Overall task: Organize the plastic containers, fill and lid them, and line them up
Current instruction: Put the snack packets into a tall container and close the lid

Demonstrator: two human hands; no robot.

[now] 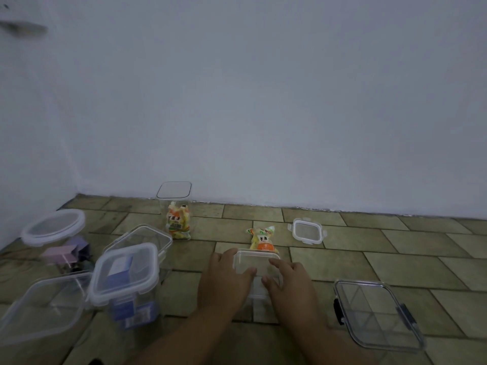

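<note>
Both my hands hold the small clear rectangular plastic container (257,260), lower centre of the frame.
My left hand (226,277) curls round its left end and my right hand (288,284) pinches its right end; its long side runs across the frame. The orange-and-yellow snack packet (263,241) stands just above its far rim, nearer my right hand. The small white-rimmed clear lid (307,231) lies further right.

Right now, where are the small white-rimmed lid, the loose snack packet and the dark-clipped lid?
small white-rimmed lid (307,231): head view, on its clear middle panel.
loose snack packet (264,245): head view, on its orange label.
dark-clipped lid (376,312): head view, on its clear centre.
</note>
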